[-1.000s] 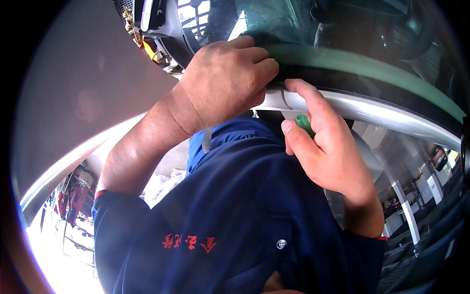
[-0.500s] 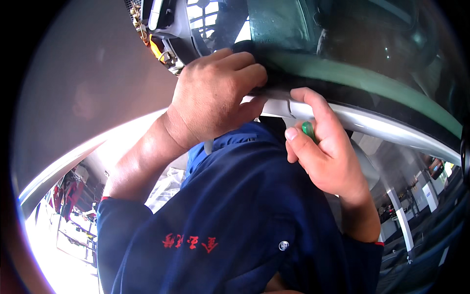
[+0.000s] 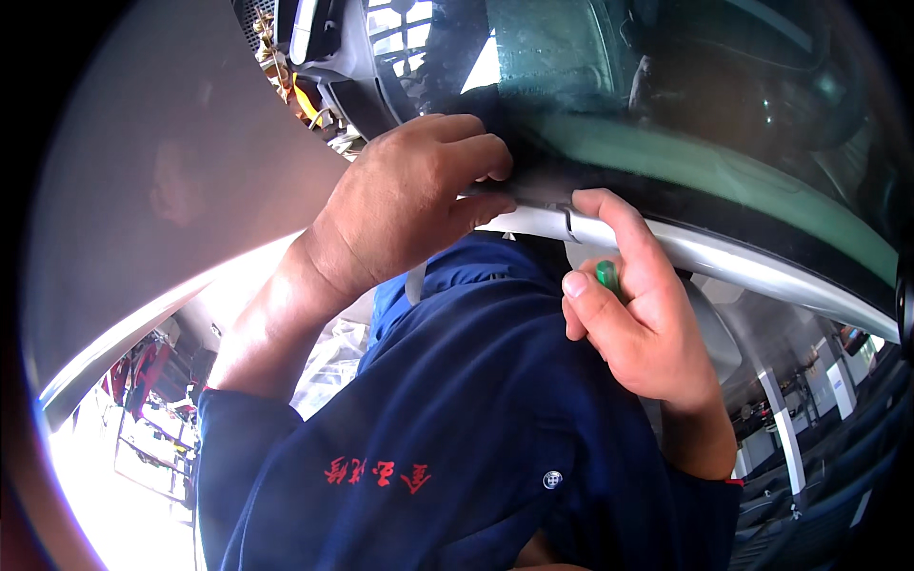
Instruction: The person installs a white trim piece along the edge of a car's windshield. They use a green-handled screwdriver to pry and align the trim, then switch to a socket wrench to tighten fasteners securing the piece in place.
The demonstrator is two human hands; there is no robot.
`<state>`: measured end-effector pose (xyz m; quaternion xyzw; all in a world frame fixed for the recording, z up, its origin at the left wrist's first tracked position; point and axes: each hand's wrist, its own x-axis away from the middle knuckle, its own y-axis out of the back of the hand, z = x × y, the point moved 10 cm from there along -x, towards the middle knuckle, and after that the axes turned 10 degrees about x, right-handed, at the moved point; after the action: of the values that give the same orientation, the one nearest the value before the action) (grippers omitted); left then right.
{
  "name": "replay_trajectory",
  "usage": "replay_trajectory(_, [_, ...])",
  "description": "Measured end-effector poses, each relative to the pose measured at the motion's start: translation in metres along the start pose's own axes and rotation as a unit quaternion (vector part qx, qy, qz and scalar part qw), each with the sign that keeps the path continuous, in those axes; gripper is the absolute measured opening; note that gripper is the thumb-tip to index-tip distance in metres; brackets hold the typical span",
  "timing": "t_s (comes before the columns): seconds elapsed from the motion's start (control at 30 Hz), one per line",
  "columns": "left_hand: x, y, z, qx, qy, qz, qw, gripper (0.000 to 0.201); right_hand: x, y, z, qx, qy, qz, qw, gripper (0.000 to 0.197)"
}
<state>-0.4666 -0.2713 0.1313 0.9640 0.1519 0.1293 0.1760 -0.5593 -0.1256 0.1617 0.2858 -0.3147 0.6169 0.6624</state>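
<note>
My left hand (image 3: 409, 195) reaches over the lower corner of a car windscreen (image 3: 685, 105). Its fingers are curled and its thumb lies along the silver pillar (image 3: 705, 249), by the dark glass edge. What sits between thumb and fingers is hidden. My right hand (image 3: 633, 305) wraps its lower fingers and thumb around a small tool with a green handle (image 3: 607, 276); the tool's working end is out of sight. The right index finger stretches out to the pillar edge, just right of a narrow joint in the silver strip (image 3: 569, 225).
A dark body panel (image 3: 171, 181), seemingly the bonnet, curves along the left. Wiring and an orange part (image 3: 305, 98) show beyond it. My dark blue work shirt (image 3: 409, 400) fills the lower middle. Crumpled clear plastic (image 3: 333, 366) lies behind my left forearm. Workshop equipment stands at both sides.
Both hands appear slightly lower in the picture, along with the pillar. My left fingers have shifted a little, opening more of a gap to the thumb. The right hand keeps the green-handled tool.
</note>
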Motion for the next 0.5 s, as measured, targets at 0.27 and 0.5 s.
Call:
replay_trajectory(0.27, [-0.002, -0.010, -0.009, -0.085, -0.055, 0.057, 0.993, 0.025, -0.004, 0.002, 0.000, 0.016, 0.009, -0.008, 1.000, 0.059])
replay_trajectory(0.5, [0.001, -0.020, -0.014, -0.133, -0.126, 0.037, 0.982, 0.030, -0.001, 0.003, 0.000, 0.037, 0.029, -0.043, 0.998, 0.061])
